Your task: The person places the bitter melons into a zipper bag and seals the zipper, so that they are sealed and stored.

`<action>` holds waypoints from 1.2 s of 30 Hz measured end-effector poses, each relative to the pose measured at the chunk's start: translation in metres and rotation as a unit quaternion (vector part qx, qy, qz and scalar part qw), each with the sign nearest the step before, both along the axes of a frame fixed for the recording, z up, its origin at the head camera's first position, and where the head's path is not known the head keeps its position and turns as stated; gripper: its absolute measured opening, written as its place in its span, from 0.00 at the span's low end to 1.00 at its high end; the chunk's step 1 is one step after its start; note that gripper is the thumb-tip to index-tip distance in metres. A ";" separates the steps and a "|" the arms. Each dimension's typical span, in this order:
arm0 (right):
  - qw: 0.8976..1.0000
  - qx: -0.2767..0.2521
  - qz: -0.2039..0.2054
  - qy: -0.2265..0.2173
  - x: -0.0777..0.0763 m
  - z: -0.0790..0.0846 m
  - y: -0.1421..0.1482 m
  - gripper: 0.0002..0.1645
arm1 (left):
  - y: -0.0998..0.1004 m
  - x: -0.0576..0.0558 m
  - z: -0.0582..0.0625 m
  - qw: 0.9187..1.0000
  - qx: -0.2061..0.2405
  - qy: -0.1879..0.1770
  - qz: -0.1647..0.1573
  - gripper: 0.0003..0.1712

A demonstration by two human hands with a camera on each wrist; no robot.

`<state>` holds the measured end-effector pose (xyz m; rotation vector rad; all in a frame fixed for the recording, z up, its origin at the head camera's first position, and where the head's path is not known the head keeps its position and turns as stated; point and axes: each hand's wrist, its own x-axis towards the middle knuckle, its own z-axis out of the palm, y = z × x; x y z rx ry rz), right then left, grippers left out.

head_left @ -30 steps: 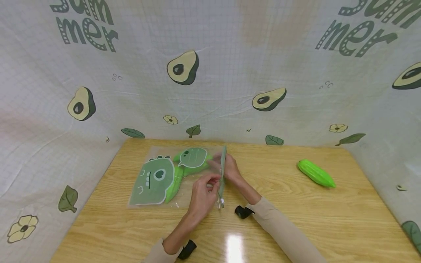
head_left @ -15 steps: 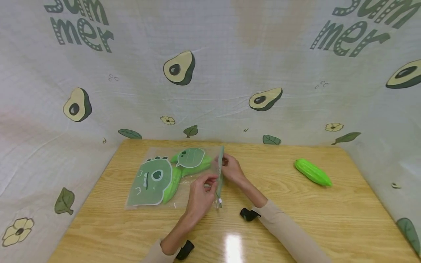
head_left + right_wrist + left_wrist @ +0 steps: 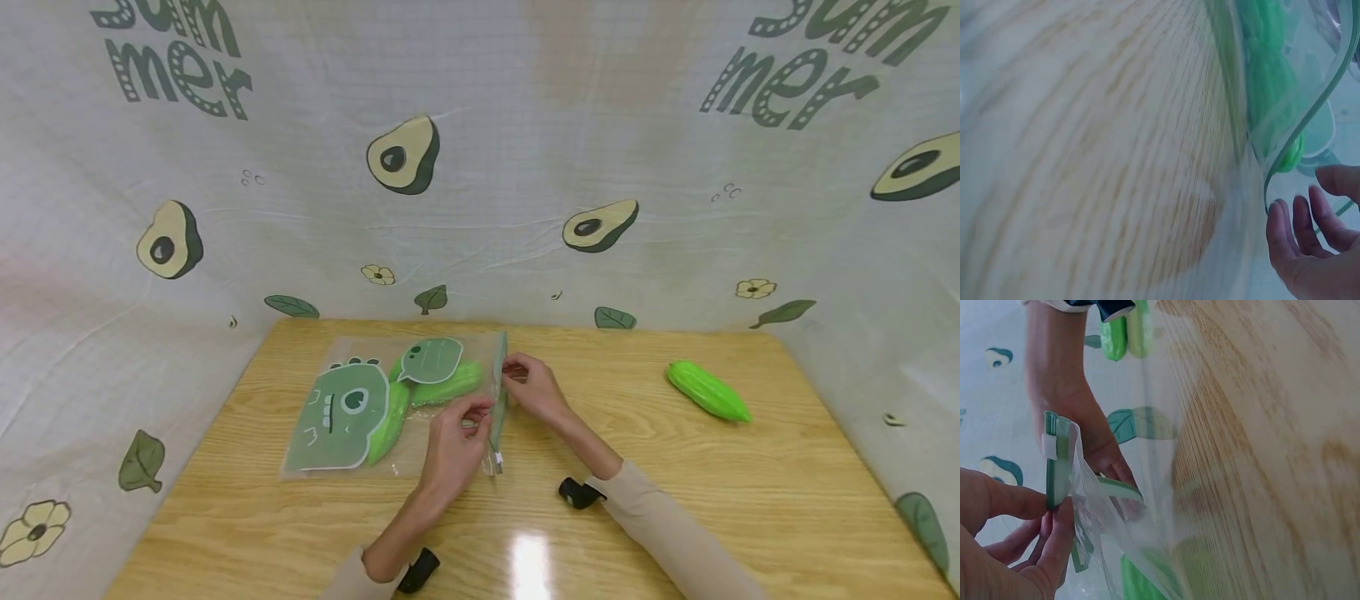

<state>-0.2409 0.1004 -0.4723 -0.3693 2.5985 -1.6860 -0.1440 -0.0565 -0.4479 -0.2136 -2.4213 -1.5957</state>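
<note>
A clear zip bag (image 3: 427,433) with a printed one-eyed green monster lies on the table, its green-edged mouth facing right. Inside are bright green, ridged, cucumber-shaped pieces (image 3: 448,385), partly hidden by the print. My left hand (image 3: 457,442) pinches the near part of the mouth, and in the left wrist view its thumb and finger grip the green zip strip (image 3: 1060,465) below the white slider (image 3: 1049,447). My right hand (image 3: 536,387) is at the far part of the mouth. In the right wrist view its thumb and fingers (image 3: 1277,228) are spread apart, fingertips right at the green edge.
Another bright green cucumber-shaped piece (image 3: 707,390) lies on the wooden table (image 3: 637,500) to the right. A white cloth with avocado prints (image 3: 480,167) hangs behind and along both sides. Black wrist cameras (image 3: 579,493) sit below the wrists.
My right hand's fingers, behind the plastic within the bag mouth before, have drawn back to the right, out to its edge. My left hand keeps its pinch on the bag.
</note>
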 end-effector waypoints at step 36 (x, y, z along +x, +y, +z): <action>0.998 0.024 -0.005 0.060 0.027 0.018 0.042 0.10 | 0.000 0.001 0.002 1.000 0.016 -0.001 -0.005 0.11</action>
